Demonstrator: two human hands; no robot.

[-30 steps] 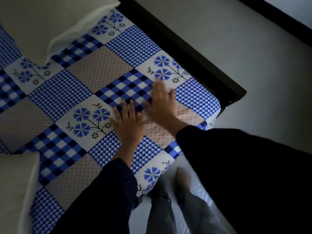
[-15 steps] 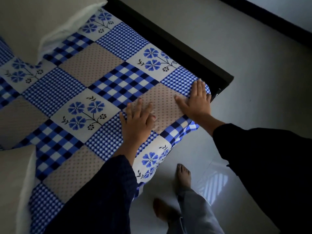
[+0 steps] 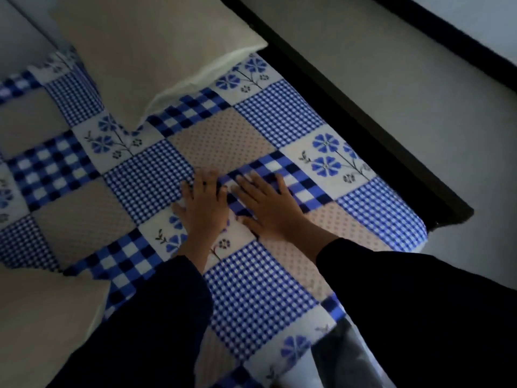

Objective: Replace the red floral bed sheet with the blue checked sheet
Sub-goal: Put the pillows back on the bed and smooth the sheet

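the blue-and-white checked patchwork sheet (image 3: 251, 289), with flower squares and beige dotted squares, lies spread flat over the bed, out to the right-hand corner. both hands lie on it near the middle of the view, side by side and almost touching. the left hand (image 3: 202, 208) is flat, palm down, fingers straight and slightly spread, where a fine-check square meets a flower square. the right hand (image 3: 268, 211) is flat too, fingers straight and spread on a bold-check square. neither hand grips any cloth. dark long sleeves (image 3: 419, 303) cover both arms to the wrists.

the sheet's far edge runs straight along the black bed frame (image 3: 363, 127), a narrow strip that ends in a square corner at the right. there the sheet folds down over the mattress corner. the near edge drops away between the two sleeves.

a cream fabric pillow (image 3: 145, 51) rests on the sheet at the top, its corner pointing toward the hands but well apart from them. a second cream pillow (image 3: 42, 317) lies at the lower left, beside the left sleeve. a broad band of bare sheet runs between the two pillows. beyond the frame a pale smooth floor (image 3: 419, 93) stretches to a dark skirting strip (image 3: 447, 32).
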